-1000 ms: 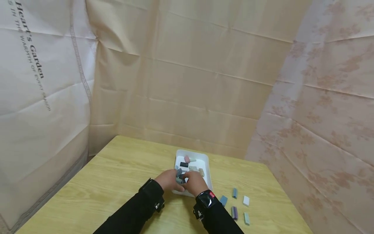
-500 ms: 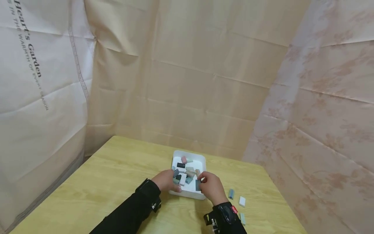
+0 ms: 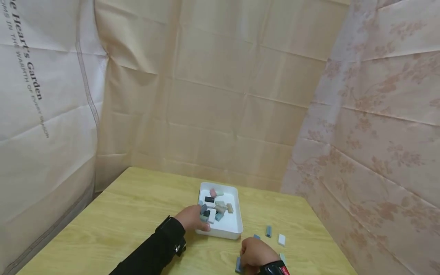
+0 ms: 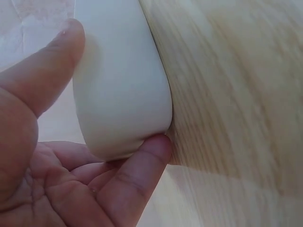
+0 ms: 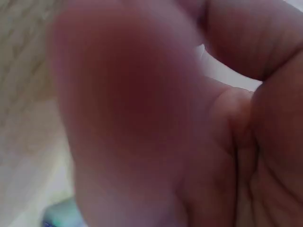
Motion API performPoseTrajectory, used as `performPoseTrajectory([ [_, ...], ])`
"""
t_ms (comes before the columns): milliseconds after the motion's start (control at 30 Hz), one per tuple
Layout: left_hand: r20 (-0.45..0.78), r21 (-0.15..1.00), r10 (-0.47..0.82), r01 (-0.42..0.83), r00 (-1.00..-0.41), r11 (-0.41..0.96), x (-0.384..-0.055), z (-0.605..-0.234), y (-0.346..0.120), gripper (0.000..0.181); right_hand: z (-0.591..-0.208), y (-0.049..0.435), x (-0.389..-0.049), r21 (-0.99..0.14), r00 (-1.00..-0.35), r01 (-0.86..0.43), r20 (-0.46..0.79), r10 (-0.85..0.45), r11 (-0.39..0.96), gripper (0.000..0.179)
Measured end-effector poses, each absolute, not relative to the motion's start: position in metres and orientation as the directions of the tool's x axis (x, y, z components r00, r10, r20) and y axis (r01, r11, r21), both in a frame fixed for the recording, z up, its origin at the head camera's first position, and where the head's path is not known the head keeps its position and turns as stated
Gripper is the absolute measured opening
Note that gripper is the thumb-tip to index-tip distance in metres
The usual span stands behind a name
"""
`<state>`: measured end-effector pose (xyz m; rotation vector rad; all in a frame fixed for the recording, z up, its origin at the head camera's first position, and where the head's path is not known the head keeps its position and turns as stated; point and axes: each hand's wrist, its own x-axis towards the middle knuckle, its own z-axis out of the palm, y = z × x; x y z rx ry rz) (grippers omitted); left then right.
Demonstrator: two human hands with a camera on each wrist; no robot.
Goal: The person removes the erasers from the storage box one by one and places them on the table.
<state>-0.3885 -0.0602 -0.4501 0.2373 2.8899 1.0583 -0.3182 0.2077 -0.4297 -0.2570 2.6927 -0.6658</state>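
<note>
My left hand (image 3: 193,219) grips the near left corner of a white plastic tray (image 3: 225,232). In the left wrist view, its thumb (image 4: 61,56) lies along the tray's rim and a finger reaches under the tray wall (image 4: 123,94). Inside the tray lie several small blocks, among them a pink block (image 3: 213,193), a black block (image 3: 209,199) and a white block (image 3: 212,215). On the table in front of the tray, my right hand (image 3: 258,253) pinches a flat grey-blue block (image 3: 238,264). Its fingertips are partly hidden in the head view, and the right wrist view is blurred.
Around the right hand on the wooden table (image 3: 148,198) lie a blue block (image 3: 269,231), a white block (image 3: 282,240), a pale green block (image 3: 282,258) and a partly covered blue block (image 3: 256,236). Fabric curtains (image 3: 206,95) enclose the table's back and sides.
My right hand has left the tray with the grey-blue block and come nearer to me, down to the table beside the other blocks. The left hand stays on the tray's corner.
</note>
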Motion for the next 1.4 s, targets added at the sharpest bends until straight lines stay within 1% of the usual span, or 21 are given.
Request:
performPoseTrajectory([
  [67, -0.001, 0.642, 0.158, 0.121, -0.987, 0.757, -0.389, -0.449, -0.060, 0.074, -0.426, 0.205, -0.320, -0.456, -0.934, -0.107, -0.259, -0.247, 0.883, 0.016],
  [133, 0.002, 0.639, 0.158, 0.122, -0.987, 0.759, -0.387, -0.446, -0.060, 0.072, -0.420, 0.198, -0.325, -0.454, -0.949, -0.147, -0.185, -0.254, 0.879, 0.016],
  [233, 0.013, 0.631, 0.172, 0.141, -0.985, 0.763, -0.387, -0.444, -0.059, 0.068, -0.412, 0.180, -0.341, -0.470, -0.954, -0.264, -0.001, -0.300, 0.842, 0.010],
  [300, 0.028, 0.631, 0.181, 0.158, -0.983, 0.760, -0.386, -0.443, -0.058, 0.065, -0.411, 0.165, -0.355, -0.478, -0.924, -0.377, 0.138, -0.356, 0.794, 0.005],
  [367, 0.043, 0.637, 0.189, 0.173, -0.981, 0.751, -0.386, -0.443, -0.058, 0.060, -0.418, 0.150, -0.369, -0.484, -0.879, -0.475, 0.225, -0.420, 0.735, 0.014],
  [400, 0.051, 0.642, 0.195, 0.181, -0.980, 0.745, -0.385, -0.444, -0.057, 0.057, -0.423, 0.143, -0.374, -0.496, -0.860, -0.507, 0.237, -0.452, 0.705, 0.019],
  [467, 0.066, 0.645, 0.212, 0.203, -0.975, 0.736, -0.382, -0.445, -0.056, 0.053, -0.436, 0.132, -0.385, -0.499, -0.831, -0.548, 0.233, -0.505, 0.671, 0.026],
  [533, 0.066, 0.654, 0.232, 0.218, -0.970, 0.724, -0.379, -0.446, -0.054, 0.051, -0.449, 0.125, -0.394, -0.467, -0.824, -0.558, 0.217, -0.523, 0.686, 0.029],
  [600, 0.065, 0.661, 0.246, 0.226, -0.967, 0.716, -0.376, -0.447, -0.052, 0.051, -0.460, 0.121, -0.401, -0.409, -0.830, -0.557, 0.228, -0.510, 0.723, 0.027],
  [700, 0.054, 0.666, 0.247, 0.219, -0.968, 0.713, -0.374, -0.448, -0.049, 0.051, -0.467, 0.121, -0.406, -0.337, -0.840, -0.538, 0.287, -0.460, 0.773, 0.023],
  [867, 0.052, 0.656, 0.236, 0.211, -0.970, 0.725, -0.375, -0.445, -0.048, 0.053, -0.462, 0.126, -0.408, -0.311, -0.844, -0.509, 0.365, -0.393, 0.803, 0.017],
  [1033, 0.048, 0.653, 0.206, 0.187, -0.977, 0.734, -0.376, -0.440, -0.050, 0.058, -0.446, 0.141, -0.403, -0.330, -0.826, -0.533, 0.402, -0.395, 0.779, 0.015],
  [1100, 0.041, 0.644, 0.198, 0.178, -0.979, 0.744, -0.377, -0.440, -0.050, 0.061, -0.437, 0.156, -0.396, -0.340, -0.829, -0.533, 0.396, -0.396, 0.775, 0.015],
  [1233, 0.010, 0.637, 0.187, 0.151, -0.982, 0.756, -0.380, -0.440, -0.050, 0.066, -0.415, 0.196, -0.376, -0.370, -0.876, -0.466, 0.320, -0.361, 0.804, 0.018],
  [1333, -0.005, 0.645, 0.183, 0.137, -0.983, 0.752, -0.384, -0.441, -0.051, 0.065, -0.399, 0.226, -0.356, -0.402, -0.913, -0.403, 0.241, -0.330, 0.822, 0.024],
  [1400, -0.001, 0.647, 0.186, 0.141, -0.983, 0.749, -0.387, -0.442, -0.053, 0.062, -0.394, 0.243, -0.342, -0.419, -0.926, -0.376, 0.193, -0.324, 0.827, 0.025],
])
